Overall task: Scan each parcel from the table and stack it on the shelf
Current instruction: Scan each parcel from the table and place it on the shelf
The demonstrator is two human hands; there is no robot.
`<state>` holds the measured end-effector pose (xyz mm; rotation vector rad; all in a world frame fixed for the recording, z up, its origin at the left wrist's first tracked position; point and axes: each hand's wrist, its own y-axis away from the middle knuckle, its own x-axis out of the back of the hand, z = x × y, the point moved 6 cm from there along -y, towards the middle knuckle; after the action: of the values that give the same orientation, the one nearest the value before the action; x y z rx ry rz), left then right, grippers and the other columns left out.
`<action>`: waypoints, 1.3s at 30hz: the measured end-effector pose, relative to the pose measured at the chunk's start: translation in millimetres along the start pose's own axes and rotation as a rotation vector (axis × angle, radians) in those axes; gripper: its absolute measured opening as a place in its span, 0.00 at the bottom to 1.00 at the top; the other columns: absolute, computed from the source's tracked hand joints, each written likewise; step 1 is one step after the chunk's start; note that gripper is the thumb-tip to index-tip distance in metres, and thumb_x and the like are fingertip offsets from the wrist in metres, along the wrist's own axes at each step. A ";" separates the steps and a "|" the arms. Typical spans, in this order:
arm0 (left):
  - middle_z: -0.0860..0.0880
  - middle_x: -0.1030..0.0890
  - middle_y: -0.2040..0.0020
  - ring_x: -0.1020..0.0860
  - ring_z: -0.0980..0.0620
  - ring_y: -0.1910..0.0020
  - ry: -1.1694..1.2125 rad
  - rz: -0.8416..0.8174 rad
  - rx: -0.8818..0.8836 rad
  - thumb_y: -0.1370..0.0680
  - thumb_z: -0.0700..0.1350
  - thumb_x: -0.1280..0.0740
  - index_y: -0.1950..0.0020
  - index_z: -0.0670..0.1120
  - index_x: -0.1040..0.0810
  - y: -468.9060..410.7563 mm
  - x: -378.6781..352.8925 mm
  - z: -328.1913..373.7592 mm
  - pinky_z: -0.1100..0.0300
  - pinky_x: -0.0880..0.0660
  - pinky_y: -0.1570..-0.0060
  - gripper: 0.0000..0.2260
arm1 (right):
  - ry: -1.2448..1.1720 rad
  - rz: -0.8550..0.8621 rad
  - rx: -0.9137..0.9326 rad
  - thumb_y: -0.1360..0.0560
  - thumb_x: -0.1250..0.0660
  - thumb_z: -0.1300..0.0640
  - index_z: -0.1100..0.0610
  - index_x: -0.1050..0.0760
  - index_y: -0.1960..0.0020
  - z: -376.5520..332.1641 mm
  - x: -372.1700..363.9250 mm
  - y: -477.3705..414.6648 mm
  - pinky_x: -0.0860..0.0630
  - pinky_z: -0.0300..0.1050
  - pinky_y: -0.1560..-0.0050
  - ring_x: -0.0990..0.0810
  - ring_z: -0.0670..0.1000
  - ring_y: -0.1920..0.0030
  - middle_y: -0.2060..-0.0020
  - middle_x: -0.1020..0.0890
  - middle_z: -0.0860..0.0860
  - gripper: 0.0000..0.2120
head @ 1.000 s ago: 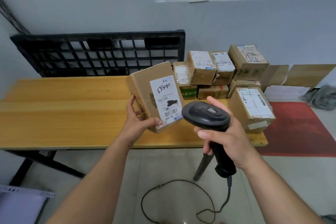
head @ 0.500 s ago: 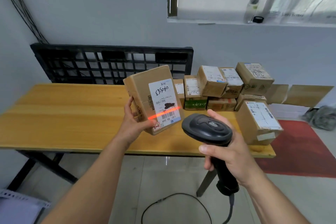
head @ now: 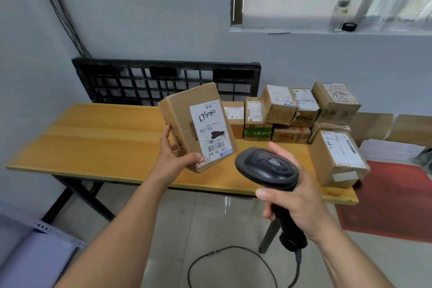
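Observation:
My left hand (head: 174, 159) grips a brown cardboard parcel (head: 187, 121) by its lower left edge and holds it tilted above the wooden table (head: 98, 142). The parcel's white label with a barcode faces me. My right hand (head: 297, 201) is wrapped round the handle of a black barcode scanner (head: 266, 167), whose head sits just right of and below the parcel. No red scan line shows on the label. Several more labelled parcels (head: 292, 112) are piled on the table's far right end.
A black plastic pallet (head: 163, 81) leans on the wall behind the table. The scanner's cable (head: 233, 262) loops over the tiled floor. A metal shelf corner (head: 58, 236) sits at lower left. A red mat (head: 395, 196) and flat cardboard lie at the right.
The red scan line that crossed the label half a second ago is gone. The view has swung left and tilted up; the parcel and scanner stay close together.

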<state>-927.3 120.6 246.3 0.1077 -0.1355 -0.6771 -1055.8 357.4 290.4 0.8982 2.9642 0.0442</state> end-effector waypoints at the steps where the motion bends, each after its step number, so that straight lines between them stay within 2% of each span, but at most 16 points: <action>1: 0.45 0.28 0.35 0.25 0.45 0.37 0.006 0.007 0.002 0.37 0.41 0.20 0.25 0.64 0.51 6.2 -0.5 0.9 0.41 0.26 0.39 0.53 | 0.001 -0.010 0.011 0.38 0.25 0.63 0.40 0.35 0.30 -1.4 -0.2 3.0 0.25 0.52 0.70 0.23 0.60 0.74 0.63 0.16 0.57 0.42; 3: 0.45 0.27 0.36 0.24 0.46 0.38 0.019 0.029 0.005 0.44 0.47 0.20 0.25 0.64 0.51 21.0 -1.1 2.9 0.42 0.25 0.40 0.57 | 0.002 -0.027 0.029 0.38 0.25 0.64 0.40 0.35 0.30 -3.3 -0.8 9.5 0.25 0.54 0.70 0.22 0.60 0.74 0.65 0.16 0.55 0.42; 6: 0.46 0.26 0.36 0.23 0.47 0.39 0.027 0.069 0.005 0.48 0.52 0.21 0.25 0.65 0.51 46.7 3.2 3.2 0.42 0.24 0.41 0.58 | -0.010 -0.068 0.042 0.38 0.25 0.63 0.39 0.36 0.31 -3.5 -5.0 21.8 0.25 0.54 0.70 0.22 0.59 0.74 0.64 0.16 0.58 0.42; 10: 0.46 0.23 0.37 0.22 0.47 0.40 0.037 0.169 0.011 0.47 0.52 0.21 0.28 0.67 0.48 85.7 20.4 -5.6 0.41 0.24 0.42 0.55 | -0.054 -0.134 0.058 0.38 0.25 0.62 0.36 0.36 0.32 -1.5 -17.6 37.0 0.26 0.50 0.72 0.22 0.60 0.74 0.60 0.17 0.63 0.42; 13: 0.47 0.21 0.41 0.21 0.49 0.42 0.050 0.266 0.018 0.46 0.53 0.21 0.28 0.66 0.46 118.4 37.6 -12.6 0.42 0.24 0.41 0.52 | -0.076 -0.194 0.084 0.39 0.24 0.62 0.33 0.33 0.33 -0.5 -33.3 45.0 0.25 0.50 0.72 0.22 0.61 0.74 0.58 0.16 0.60 0.42; 16: 0.46 0.21 0.39 0.21 0.49 0.41 0.086 0.340 0.017 0.45 0.52 0.21 0.27 0.64 0.44 145.7 56.0 -19.0 0.41 0.24 0.41 0.52 | -0.064 -0.263 0.107 0.39 0.23 0.62 0.34 0.34 0.33 -0.4 -52.8 50.3 0.24 0.51 0.72 0.21 0.61 0.73 0.55 0.16 0.57 0.42; 20: 0.46 0.22 0.37 0.21 0.49 0.40 0.105 0.416 0.009 0.43 0.51 0.22 0.26 0.61 0.42 179.8 78.3 -21.4 0.41 0.24 0.42 0.49 | -0.056 -0.334 0.136 0.38 0.24 0.62 0.35 0.35 0.33 -3.9 -80.4 56.3 0.24 0.51 0.73 0.21 0.60 0.73 0.57 0.16 0.56 0.41; 26: 0.44 0.20 0.39 0.20 0.46 0.41 0.174 0.519 -0.008 0.41 0.50 0.22 0.25 0.60 0.42 221.1 116.2 -23.0 0.40 0.24 0.43 0.48 | -0.045 -0.450 0.163 0.37 0.20 0.64 0.36 0.34 0.32 -14.2 -126.4 64.1 0.24 0.50 0.74 0.22 0.60 0.74 0.58 0.17 0.54 0.43; 30: 0.45 0.19 0.39 0.20 0.47 0.41 0.180 0.581 -0.041 0.42 0.51 0.23 0.24 0.58 0.42 248.6 147.0 -19.0 0.42 0.22 0.44 0.49 | -0.042 -0.509 0.196 0.39 0.23 0.63 0.37 0.34 0.32 -21.5 -164.7 72.4 0.25 0.48 0.75 0.22 0.58 0.75 0.59 0.17 0.53 0.42; 32: 0.45 0.19 0.39 0.20 0.47 0.41 0.173 0.605 -0.057 0.39 0.49 0.23 0.24 0.58 0.42 262.6 167.0 -17.4 0.48 0.20 0.49 0.47 | -0.040 -0.546 0.214 0.39 0.22 0.63 0.37 0.34 0.32 -25.2 -188.6 78.3 0.25 0.48 0.76 0.22 0.58 0.75 0.59 0.17 0.53 0.42; 35: 0.43 0.19 0.40 0.19 0.49 0.46 0.190 0.653 -0.082 0.26 0.36 0.29 0.23 0.54 0.43 286.7 202.4 -13.8 0.57 0.18 0.61 0.37 | -0.041 -0.587 0.233 0.38 0.20 0.64 0.37 0.34 0.33 -31.2 -230.3 89.0 0.25 0.49 0.76 0.22 0.58 0.75 0.60 0.17 0.53 0.43; 37: 0.44 0.19 0.40 0.18 0.50 0.47 0.190 0.689 -0.105 0.24 0.34 0.32 0.24 0.54 0.42 306.7 230.7 -11.1 0.56 0.18 0.58 0.35 | -0.042 -0.612 0.248 0.38 0.20 0.64 0.37 0.34 0.32 -35.6 -261.5 97.9 0.25 0.49 0.76 0.22 0.57 0.75 0.60 0.16 0.53 0.43; 39: 0.45 0.20 0.39 0.19 0.49 0.44 0.163 0.728 -0.123 0.26 0.36 0.29 0.25 0.55 0.41 328.4 262.3 -8.4 0.55 0.18 0.56 0.35 | -0.038 -0.640 0.264 0.38 0.23 0.64 0.38 0.34 0.32 -40.0 -294.3 107.9 0.25 0.50 0.75 0.23 0.57 0.75 0.59 0.16 0.53 0.42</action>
<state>-521.3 210.0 308.6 -0.0089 0.0279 0.0519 -753.4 283.1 344.6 -0.0758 3.1066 -0.3838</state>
